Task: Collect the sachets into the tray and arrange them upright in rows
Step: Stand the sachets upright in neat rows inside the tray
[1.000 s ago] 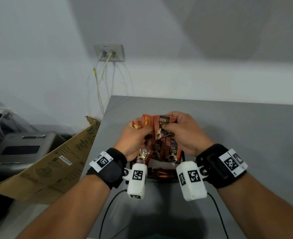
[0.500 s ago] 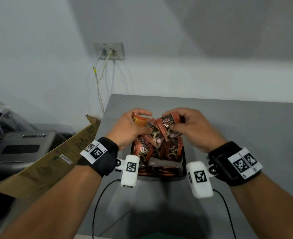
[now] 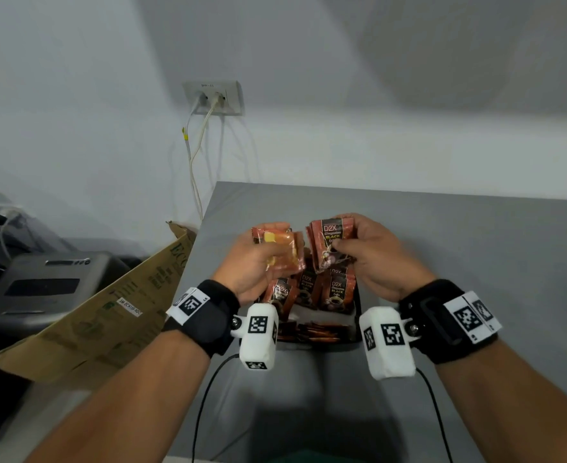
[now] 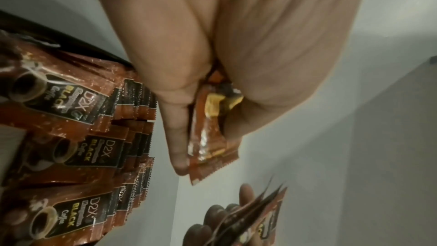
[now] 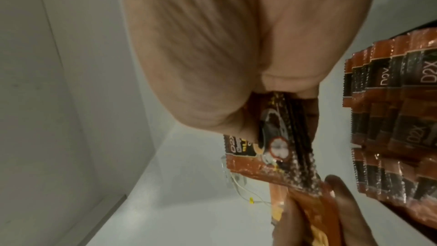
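A black tray on the grey table holds brown D2X coffee sachets, several standing upright in rows and more lying flat at its near end. My left hand grips a small bunch of sachets above the tray's left side, backs facing me. My right hand grips another bunch above the tray's far end, fronts facing me. The two bunches are a little apart. The upright rows also show in the left wrist view and the right wrist view.
The grey table extends right and toward me. A flattened cardboard box leans at the table's left edge, with a grey machine beyond it. Cables hang from a wall socket. Black wrist-camera cables trail on the table.
Both hands have lifted and drawn apart, splitting the sachets into two bunches; the left bunch moved left, the right bunch rose and straightened.
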